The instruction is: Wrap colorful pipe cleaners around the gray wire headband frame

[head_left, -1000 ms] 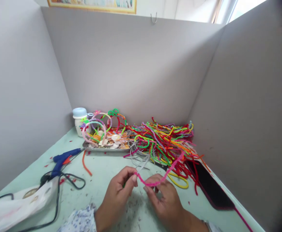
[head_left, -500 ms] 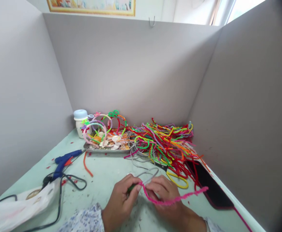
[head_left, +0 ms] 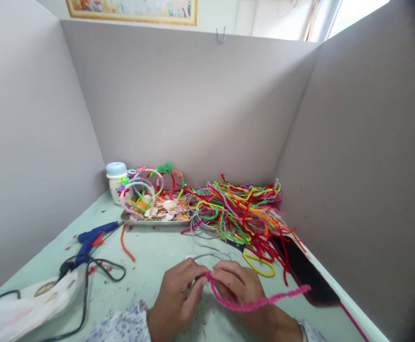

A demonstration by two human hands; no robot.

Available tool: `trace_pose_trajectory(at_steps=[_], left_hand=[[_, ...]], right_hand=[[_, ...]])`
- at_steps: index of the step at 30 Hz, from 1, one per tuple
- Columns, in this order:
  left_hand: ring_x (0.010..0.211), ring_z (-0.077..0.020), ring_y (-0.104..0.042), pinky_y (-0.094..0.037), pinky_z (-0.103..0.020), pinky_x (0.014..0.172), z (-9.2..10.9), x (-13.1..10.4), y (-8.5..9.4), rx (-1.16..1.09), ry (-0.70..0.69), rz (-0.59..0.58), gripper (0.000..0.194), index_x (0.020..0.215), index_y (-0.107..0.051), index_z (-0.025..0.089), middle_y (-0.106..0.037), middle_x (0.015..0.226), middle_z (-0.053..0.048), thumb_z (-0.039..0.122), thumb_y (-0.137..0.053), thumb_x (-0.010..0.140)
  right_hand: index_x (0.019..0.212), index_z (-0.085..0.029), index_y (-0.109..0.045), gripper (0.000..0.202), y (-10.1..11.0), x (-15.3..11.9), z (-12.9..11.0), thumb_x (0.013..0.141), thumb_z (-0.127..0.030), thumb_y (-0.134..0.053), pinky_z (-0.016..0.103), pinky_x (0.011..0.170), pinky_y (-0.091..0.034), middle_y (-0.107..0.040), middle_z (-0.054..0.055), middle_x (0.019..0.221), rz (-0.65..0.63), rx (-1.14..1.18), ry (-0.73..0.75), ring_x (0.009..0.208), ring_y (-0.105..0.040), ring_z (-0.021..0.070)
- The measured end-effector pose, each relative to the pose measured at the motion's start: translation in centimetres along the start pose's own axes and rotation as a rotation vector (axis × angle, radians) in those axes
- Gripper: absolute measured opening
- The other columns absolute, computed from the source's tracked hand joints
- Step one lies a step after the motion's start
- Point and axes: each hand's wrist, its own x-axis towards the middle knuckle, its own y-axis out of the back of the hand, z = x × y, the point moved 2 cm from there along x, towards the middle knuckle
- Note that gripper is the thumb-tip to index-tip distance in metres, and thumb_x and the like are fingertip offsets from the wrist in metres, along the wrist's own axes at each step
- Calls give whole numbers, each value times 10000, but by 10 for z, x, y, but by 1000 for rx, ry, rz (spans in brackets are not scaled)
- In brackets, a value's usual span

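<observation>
Near the front of the table, my left hand (head_left: 179, 297) pinches one end of a bright pink pipe cleaner (head_left: 252, 305) between thumb and forefinger. My right hand (head_left: 241, 292) is closed beside it, its fingertips at the same pinched spot. From there the pipe cleaner curves down across the back of my right hand, and its free end points out to the right. What else lies inside the fingers is hidden. A thin grey wire (head_left: 211, 255) loops just behind both hands. Scissors with yellow handles (head_left: 259, 266) lie behind my right hand.
At the back right is a heap of coloured pipe cleaners (head_left: 239, 209). A metal tray (head_left: 157, 222) of discs and decorated hoops sits left of it, by a white jar (head_left: 117, 183). A blue glue gun (head_left: 88, 242), its cord, and a dark phone (head_left: 305, 273) flank the hands.
The fingertips of my two hands have come closer together at the pink pipe cleaner. Its free end has swung slightly right and down. The view has shifted a little.
</observation>
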Motion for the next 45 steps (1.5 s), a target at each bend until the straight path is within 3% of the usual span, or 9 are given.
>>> trace_pose_trajectory(at_steps=[9,18,25,31,45], left_hand=[[806,-211,-553,-398,-356,752,-2,2,-1,210,-72,-15,224,1018,-671,203,-649,834,-71,169,-478,910],[821,-209,-537,-357,-396,808,-9,6,-3,314,-99,-29,186,960,-650,196,-645,832,-57,151,-478,907],[822,-206,-529,-358,-398,817,-11,6,-6,339,-72,-30,181,945,-644,196,-638,828,-52,160,-470,914],[816,-201,-517,-341,-401,819,-12,5,-8,326,-62,-36,147,925,-630,185,-618,816,-42,150,-488,906],[823,-200,-506,-338,-402,826,-13,5,-8,293,4,-52,99,881,-626,184,-607,806,-31,171,-530,863]], right_hand=[[942,-198,-646,113,-5,-4,8,893,-200,-544,227,577,-523,-695,56,794,2,28,-35,660,-667,150],[837,-205,-660,131,-9,0,2,895,-206,-543,228,574,-484,-654,35,762,-38,248,-368,647,-618,142],[894,-190,-622,164,-10,-4,6,891,-121,-473,281,685,-471,-626,56,841,-138,303,-368,772,-594,174],[867,-188,-606,149,-16,-7,6,847,-93,-493,287,684,-442,-597,48,817,-163,234,-414,772,-566,184],[804,-185,-603,156,-18,-7,8,838,-81,-492,280,680,-439,-575,32,780,-198,333,-506,749,-556,174]])
